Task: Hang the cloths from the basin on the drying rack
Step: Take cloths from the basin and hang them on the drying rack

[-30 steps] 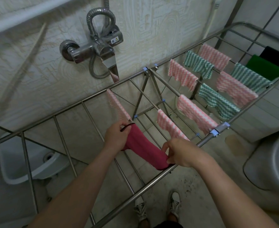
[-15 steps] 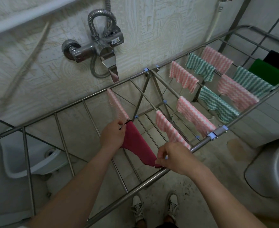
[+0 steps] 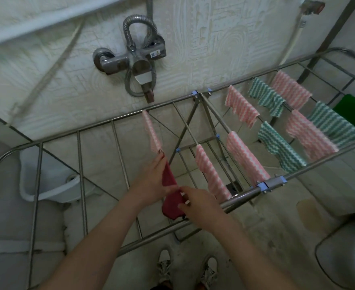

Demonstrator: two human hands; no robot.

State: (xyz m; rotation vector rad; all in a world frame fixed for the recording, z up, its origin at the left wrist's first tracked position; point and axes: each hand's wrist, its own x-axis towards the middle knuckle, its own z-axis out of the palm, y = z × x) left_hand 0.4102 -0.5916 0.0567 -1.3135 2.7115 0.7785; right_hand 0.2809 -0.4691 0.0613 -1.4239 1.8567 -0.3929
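A dark red cloth point(image 3: 171, 203) lies folded over a rod of the steel drying rack point(image 3: 113, 122), near its front rail. My left hand point(image 3: 154, 181) pinches the cloth's upper part against the rod. At the cloth's lower end, my right hand point(image 3: 195, 203) grips it with the fingers. A pink striped cloth point(image 3: 152, 132) hangs on the same rod just behind. Several pink and green striped cloths point(image 3: 277, 141) hang on the rods to the right.
A wall tap with a metal hose point(image 3: 138, 65) sticks out above the rack. A white basin point(image 3: 46, 181) sits on the floor under the rack's left end. A grey round container point(image 3: 348, 254) stands at the right. My shoes point(image 3: 185, 268) are below the front rail.
The red cloth has gone from spread between my hands to a narrow fold along the rod. Both hands have moved closer together. The view has tilted down slightly.
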